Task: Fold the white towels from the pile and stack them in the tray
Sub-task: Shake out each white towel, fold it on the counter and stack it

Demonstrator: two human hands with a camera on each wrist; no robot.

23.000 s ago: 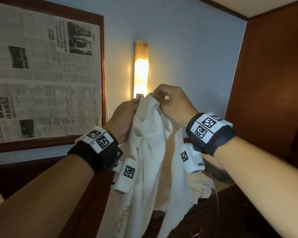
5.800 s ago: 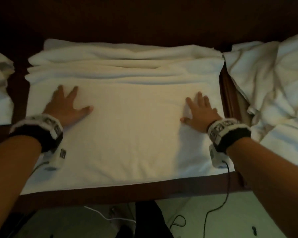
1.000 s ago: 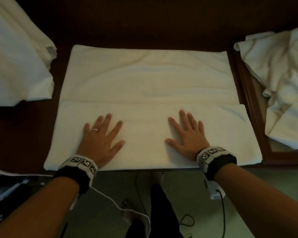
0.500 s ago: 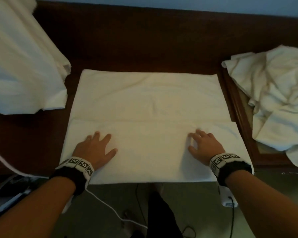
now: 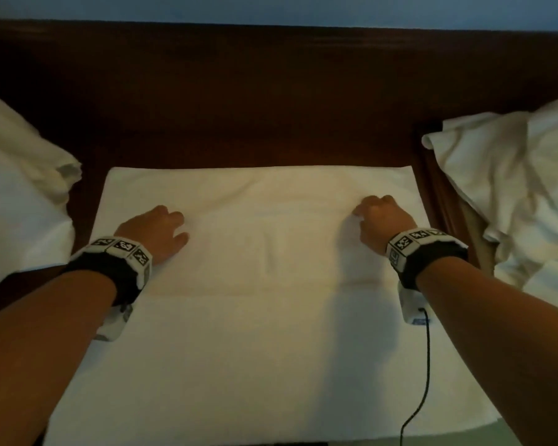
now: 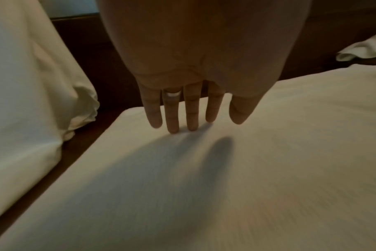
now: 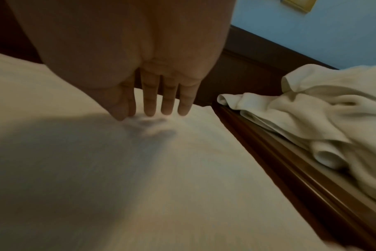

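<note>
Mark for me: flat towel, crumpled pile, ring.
flat towel (image 5: 271, 349), head view, near bare half.
crumpled pile (image 5: 512, 194), head view, middle folds, on the right.
ring (image 6: 172, 94), left wrist view, band on a finger of the left hand (image 6: 193, 59).

From my head, the wide camera looks steeply down over both forearms at the towel (image 5: 271, 317) on the dark table (image 5: 239, 107). Each wrist camera skims close along my palm toward the fingertips, sharing that towel and the crumpled pile (image 7: 322, 118) at right.
</note>
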